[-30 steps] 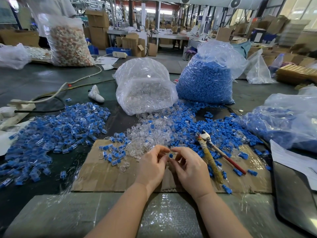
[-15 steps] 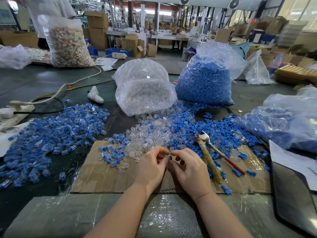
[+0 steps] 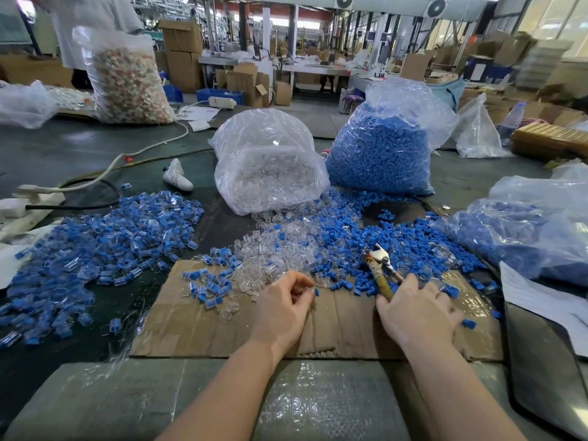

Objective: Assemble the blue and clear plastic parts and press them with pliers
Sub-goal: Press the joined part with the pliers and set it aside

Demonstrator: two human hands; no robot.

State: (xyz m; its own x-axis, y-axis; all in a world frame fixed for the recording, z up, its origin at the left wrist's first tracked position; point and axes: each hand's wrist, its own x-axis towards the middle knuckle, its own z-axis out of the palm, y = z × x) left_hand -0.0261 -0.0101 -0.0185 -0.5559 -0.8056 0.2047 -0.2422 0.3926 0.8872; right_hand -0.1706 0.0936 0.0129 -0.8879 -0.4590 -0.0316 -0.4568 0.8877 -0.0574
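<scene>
Left hand [image 3: 281, 308] curled, fingertips pinching a small blue-and-clear part [image 3: 316, 292] just above the cardboard sheet [image 3: 197, 326]. Whether the two halves were fully seated, we could not tell; the piece was mostly hidden behind the fingers.

Right hand [image 3: 416, 310] spread flat, fingers relaxed, lying over the lower handles of the pliers [image 3: 380, 268] on the cardboard; nothing gripped yet. Plier head pointed away from us into the loose blue parts [image 3: 350, 246], with loose clear parts [image 3: 273, 249] just to their left.

Risks as we judged them:
- The pinch was light and at the fingertips; the part could slip or its halves separate before pressing, and it would be lost among the near-identical loose pieces.
- Lifting the pliers from the scatter could drag stray pieces along or catch one in the jaws.
- Pressing a misaligned pair could crack the clear shell.
- Finished pile [image 3: 95, 249] lay well to the left on the table [image 3: 63, 154]; an unpressed part tossed there would pass unnoticed.
</scene>
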